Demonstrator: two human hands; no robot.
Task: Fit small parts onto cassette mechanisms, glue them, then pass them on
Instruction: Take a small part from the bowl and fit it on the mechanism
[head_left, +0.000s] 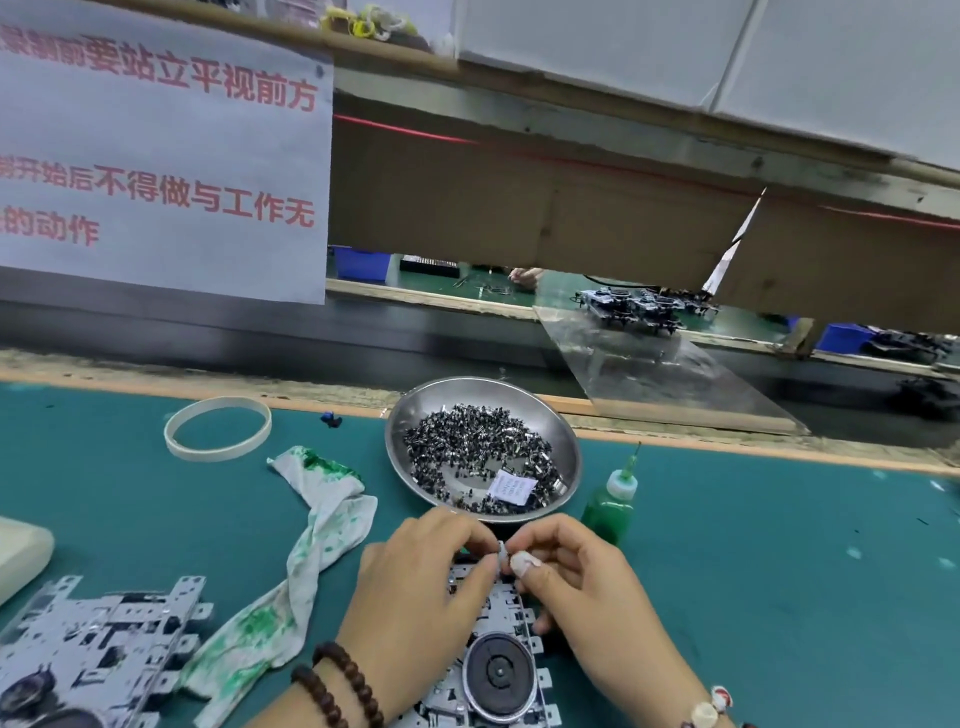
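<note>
Your cassette mechanism lies flat on the green desk under both hands, near the bottom centre; it is stamped silver metal with tabs along its right edge and a round black flywheel toward you. Your left hand and right hand meet over its far end, fingers curled, pinching a small part between the fingertips; the right thumb wears white tape. Just beyond the hands sits a steel bowl holding a heap of small black and silver parts and a white paper label. Right of the bowl stands a green glue bottle, upright, needle tip up. Left of the hands lies a rag stained green, and further left more mechanisms lie flat. A pale ring lies near the desk's far edge.
</note>
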